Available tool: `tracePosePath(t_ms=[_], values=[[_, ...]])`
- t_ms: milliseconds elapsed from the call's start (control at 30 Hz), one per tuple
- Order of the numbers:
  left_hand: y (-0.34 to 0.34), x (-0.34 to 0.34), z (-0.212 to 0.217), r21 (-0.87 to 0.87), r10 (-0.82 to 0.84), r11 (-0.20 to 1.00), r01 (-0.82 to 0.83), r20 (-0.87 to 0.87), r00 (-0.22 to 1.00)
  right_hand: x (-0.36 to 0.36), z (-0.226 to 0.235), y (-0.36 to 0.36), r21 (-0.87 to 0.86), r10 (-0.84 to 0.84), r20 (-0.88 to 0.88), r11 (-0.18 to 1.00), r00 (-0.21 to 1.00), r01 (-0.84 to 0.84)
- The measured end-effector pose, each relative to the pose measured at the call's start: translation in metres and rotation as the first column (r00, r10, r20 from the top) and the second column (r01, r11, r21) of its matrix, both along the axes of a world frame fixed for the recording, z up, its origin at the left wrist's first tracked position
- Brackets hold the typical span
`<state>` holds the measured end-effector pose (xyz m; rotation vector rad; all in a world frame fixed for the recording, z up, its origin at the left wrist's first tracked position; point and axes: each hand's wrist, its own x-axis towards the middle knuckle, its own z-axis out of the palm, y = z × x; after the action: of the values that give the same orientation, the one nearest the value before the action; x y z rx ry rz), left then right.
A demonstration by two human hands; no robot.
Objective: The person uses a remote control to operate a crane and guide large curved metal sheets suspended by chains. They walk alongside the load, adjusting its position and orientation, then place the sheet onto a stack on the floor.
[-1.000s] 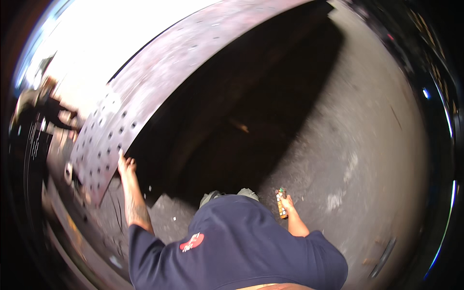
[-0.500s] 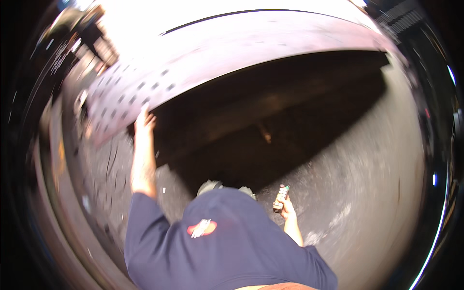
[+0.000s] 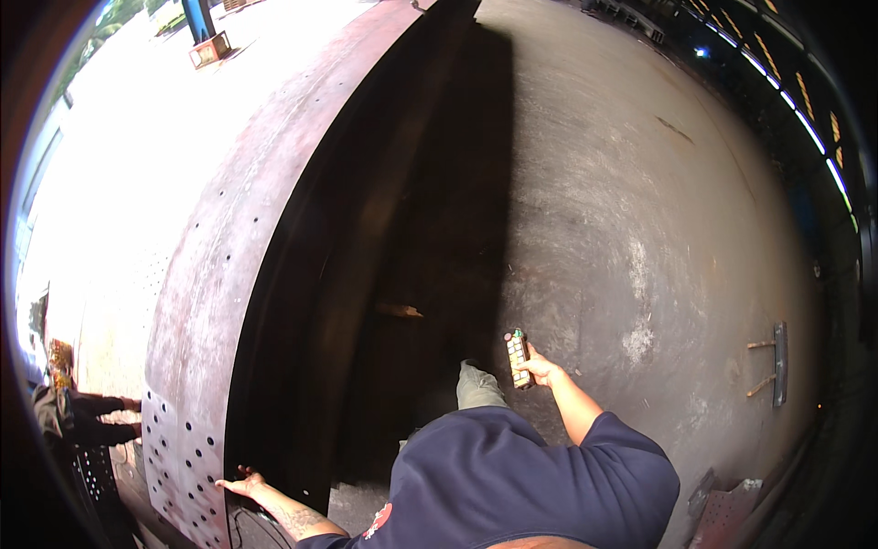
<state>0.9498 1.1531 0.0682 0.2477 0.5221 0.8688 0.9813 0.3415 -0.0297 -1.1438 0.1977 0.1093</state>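
Observation:
A long steel beam (image 3: 242, 197), pinkish grey with rows of dark bolt holes near its close end, stretches from the lower left to the top. My left hand (image 3: 242, 482) is at the near edge of that holed end, its fingers stretched out and the tips at the metal; whether they press on it I cannot tell. In my right hand (image 3: 541, 368), held before my body, is a handheld remote control (image 3: 519, 357) with a yellowish face, pale buttons, and a red and a green spot at its top. The thumb lies over its face.
Another person's dark-sleeved arms (image 3: 101, 419) reach to the beam's far side. Deep shadow lies beside the beam on the grey floor (image 3: 622, 247). A dark bar with two prongs (image 3: 779, 366) stands at the right, and a reddish holed plate (image 3: 727, 514) at the lower right. A blue post (image 3: 198, 23) rises behind.
My view has turned, so the beam that crossed the picture now runs lengthwise away from me. My left hand appears lower, still by the holed end. The remote control stays in my right hand.

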Motion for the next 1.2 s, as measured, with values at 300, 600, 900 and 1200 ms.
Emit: tracePosePath(t_ms=[300, 600, 900, 1200], values=[[-0.259, 0.45, 0.158, 0.312, -0.325, 0.864, 0.396, -0.255, 0.91, 0.217, 0.07, -0.124, -0.005, -0.187, -0.377, 0.98, 0.907, 0.2], [-0.29, 0.641, 0.328, -0.071, 0.219, 0.961, -0.267, -0.391, 0.894, 0.346, 0.154, -0.229, 0.038, -0.282, -0.412, 0.945, 0.867, 0.326], [-0.225, 0.665, 0.301, -0.127, 0.404, 0.818, -0.561, -0.568, 0.717, 0.518, 0.188, -0.268, 0.02, -0.285, -0.52, 0.938, 0.805, 0.345], [-0.257, 0.752, 0.289, 0.578, 0.689, 0.528, -0.622, -0.72, -0.084, 0.725, 0.233, -0.312, -0.148, -0.307, -0.61, 0.95, 0.73, 0.276]])
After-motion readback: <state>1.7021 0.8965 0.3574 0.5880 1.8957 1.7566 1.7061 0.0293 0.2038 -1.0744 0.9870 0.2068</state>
